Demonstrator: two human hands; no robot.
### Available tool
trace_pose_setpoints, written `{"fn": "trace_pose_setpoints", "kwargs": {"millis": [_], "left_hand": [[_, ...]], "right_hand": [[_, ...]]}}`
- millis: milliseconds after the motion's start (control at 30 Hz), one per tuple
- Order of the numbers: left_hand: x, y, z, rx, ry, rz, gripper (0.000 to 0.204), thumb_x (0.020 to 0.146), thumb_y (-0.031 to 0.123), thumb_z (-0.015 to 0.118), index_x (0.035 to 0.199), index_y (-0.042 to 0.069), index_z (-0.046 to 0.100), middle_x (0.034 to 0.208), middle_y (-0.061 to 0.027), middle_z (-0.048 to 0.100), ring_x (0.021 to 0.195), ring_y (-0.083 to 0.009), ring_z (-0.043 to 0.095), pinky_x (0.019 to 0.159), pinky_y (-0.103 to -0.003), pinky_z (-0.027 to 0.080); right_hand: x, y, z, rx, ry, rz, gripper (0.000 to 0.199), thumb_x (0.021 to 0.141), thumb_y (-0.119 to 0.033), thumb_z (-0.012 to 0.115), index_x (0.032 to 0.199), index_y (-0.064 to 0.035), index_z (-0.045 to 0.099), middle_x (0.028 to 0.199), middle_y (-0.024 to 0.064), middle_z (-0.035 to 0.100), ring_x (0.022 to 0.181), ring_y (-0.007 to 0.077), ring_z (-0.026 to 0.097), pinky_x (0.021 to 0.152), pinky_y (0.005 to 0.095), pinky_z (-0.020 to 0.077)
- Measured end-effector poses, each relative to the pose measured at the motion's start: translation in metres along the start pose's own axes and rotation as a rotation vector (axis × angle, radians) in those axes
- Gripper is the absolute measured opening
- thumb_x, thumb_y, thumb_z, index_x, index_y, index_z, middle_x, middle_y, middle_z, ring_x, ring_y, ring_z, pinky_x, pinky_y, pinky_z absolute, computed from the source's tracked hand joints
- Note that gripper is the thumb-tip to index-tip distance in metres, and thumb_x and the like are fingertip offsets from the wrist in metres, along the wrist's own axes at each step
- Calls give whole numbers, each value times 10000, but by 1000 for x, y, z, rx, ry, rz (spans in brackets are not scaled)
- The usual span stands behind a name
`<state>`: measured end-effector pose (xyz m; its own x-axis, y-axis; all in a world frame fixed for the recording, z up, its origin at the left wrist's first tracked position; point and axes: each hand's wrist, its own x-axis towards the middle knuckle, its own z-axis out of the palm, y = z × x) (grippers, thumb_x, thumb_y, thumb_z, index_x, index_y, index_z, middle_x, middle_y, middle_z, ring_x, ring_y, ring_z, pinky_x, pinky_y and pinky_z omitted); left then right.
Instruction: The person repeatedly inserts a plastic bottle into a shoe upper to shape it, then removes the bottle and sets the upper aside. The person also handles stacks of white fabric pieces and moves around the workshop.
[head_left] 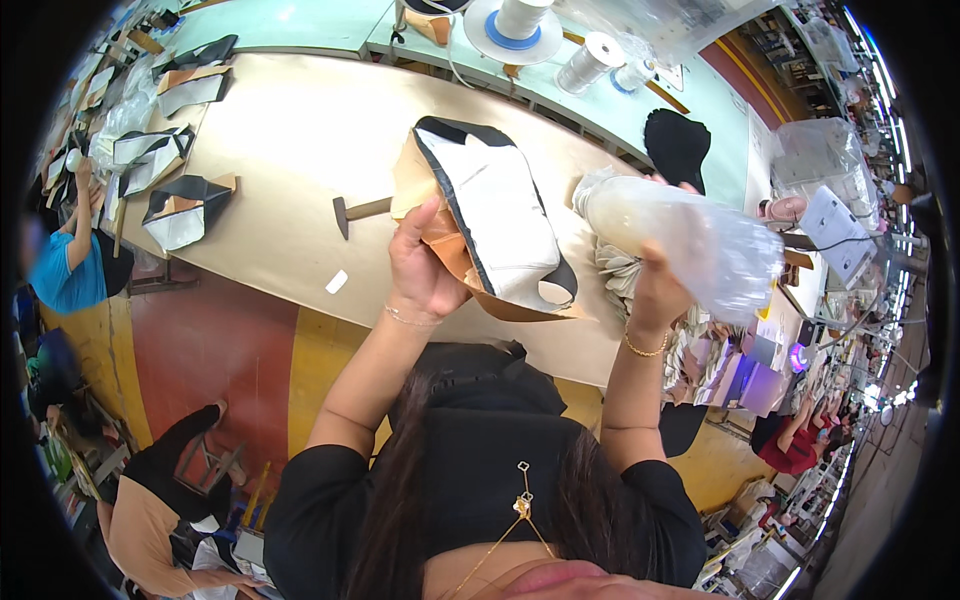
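My left hand (pixel 425 265) grips the left edge of a half-made bag (pixel 500 215), with its thumb upright against the side. The bag has white inner panels, black edges and tan leather-like parts, and is held tilted above the table. My right hand (pixel 662 290) is wrapped round a thick bundle of clear plastic (pixel 690 235), with fingertips showing at its far side. The bundle points off to the right and its right end is blurred. A hammer (pixel 345 215) lies on the table just left of the bag, its handle partly hidden behind it.
The paper-covered table (pixel 280 160) carries a small white slip (pixel 337 281). More half-made bags (pixel 187 212) stand at the left end. Thread spools (pixel 590 62) and a black padded piece (pixel 677 145) sit on the far bench. Stacked pieces (pixel 700 365) lie right. Other people work nearby.
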<state>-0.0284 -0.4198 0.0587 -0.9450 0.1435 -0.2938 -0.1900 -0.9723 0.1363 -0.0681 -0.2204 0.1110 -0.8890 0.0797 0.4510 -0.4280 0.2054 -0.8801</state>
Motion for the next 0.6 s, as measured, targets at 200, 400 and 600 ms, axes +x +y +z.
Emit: {"fn": "trace_pose_setpoints", "kwargs": {"millis": [200,400,600], "left_hand": [[-4,2,-1,-79,-86,-131,476,839,326,518,1231,67,439,1195,-114,528,1077,-258,527,950,-421,402],[-16,31,-29,-142,-60,-60,401,849,296,534,1175,67,484,1132,-96,569,1022,-222,558,929,-393,422],[-33,128,-84,-8,-29,229,455,831,323,549,1176,32,489,1135,-123,563,1027,-240,558,947,-387,415]], "right_hand": [[3,16,17,52,-493,110,789,672,-435,729,1219,36,410,1153,192,536,1082,314,514,907,445,436],[23,42,28,-108,-104,-191,691,805,-439,616,1185,100,410,1097,237,561,998,305,567,861,405,495],[12,43,32,-281,-209,-148,773,779,-502,596,1215,98,377,1103,256,550,1026,326,557,866,423,492]]}}
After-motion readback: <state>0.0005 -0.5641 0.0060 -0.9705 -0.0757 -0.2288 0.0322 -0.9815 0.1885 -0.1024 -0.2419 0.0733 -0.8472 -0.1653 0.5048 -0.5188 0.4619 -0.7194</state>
